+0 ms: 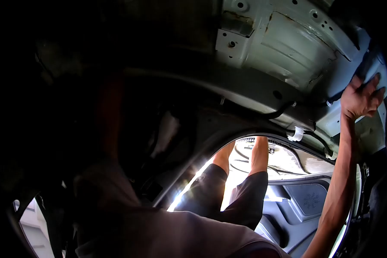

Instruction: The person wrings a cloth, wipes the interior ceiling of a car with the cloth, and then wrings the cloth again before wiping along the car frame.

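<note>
My right hand [360, 98] reaches up at the right, against the bare, pale metal panel [296, 47] of a car body. Its bent fingers are around a black wiring cable [342, 93], which runs past the hand along the panel. White clips [330, 103] sit on the cable to the left of the hand. Lower down, a white connector or clip [296, 134] is on the harness near the door opening. My left forearm [109, 116] rises into deep shadow on the left. Darkness hides the left hand and anything in it.
A dark-rimmed door opening [228, 142] frames my legs [259, 155] and dark shorts [247, 193]. Beyond is a door trim panel [307, 198] with a speaker grille. More cables [288, 150] lie on the bright floor. A small window [33, 223] shows at lower left.
</note>
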### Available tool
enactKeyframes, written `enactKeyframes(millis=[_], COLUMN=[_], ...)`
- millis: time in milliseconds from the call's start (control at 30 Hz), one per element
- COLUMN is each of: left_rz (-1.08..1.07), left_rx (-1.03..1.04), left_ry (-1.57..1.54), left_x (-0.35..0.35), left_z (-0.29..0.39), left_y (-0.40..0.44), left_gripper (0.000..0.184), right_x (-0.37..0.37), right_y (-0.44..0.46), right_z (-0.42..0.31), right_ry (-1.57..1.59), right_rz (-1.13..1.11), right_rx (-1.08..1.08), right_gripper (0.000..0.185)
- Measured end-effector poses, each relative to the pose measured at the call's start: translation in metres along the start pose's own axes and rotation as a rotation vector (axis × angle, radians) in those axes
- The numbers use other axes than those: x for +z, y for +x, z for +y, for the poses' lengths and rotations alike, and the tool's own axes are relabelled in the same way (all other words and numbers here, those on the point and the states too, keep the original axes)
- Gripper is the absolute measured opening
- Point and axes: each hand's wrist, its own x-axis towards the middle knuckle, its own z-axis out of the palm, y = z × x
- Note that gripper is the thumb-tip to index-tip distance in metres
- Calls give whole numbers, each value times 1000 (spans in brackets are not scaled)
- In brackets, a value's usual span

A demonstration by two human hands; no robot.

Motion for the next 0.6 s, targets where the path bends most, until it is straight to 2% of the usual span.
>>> enactKeyframes(millis=[167,333,433,500,567,600], left_rz=[-244,-494,-567,-596,-565,-544], left_rx=[41,-108,-276,-267,-64,-93], left_ry=[-156,-298,-403,-432,-371,-358], left_x=[-28,-49,-64,-63,-47,-58], left_z=[27,63,85,90,56,63], left_y=[-59,-98,-107,-107,-104,-104], left_gripper=[52,53,53,54,58,58], right_x=[1,4,-2,-12,-13,-15], right_y=[-3,-3,2,2,3,4], right_z=[-2,3,-8,-15,-14,-17], right_ry=[15,-60,-32,-9,-53,-47], right_rz=[31,44,55,43,41,50], right_rx=[-13,-56,-47,-42,-52,-56], right_gripper=[67,63,62,61,61,61])
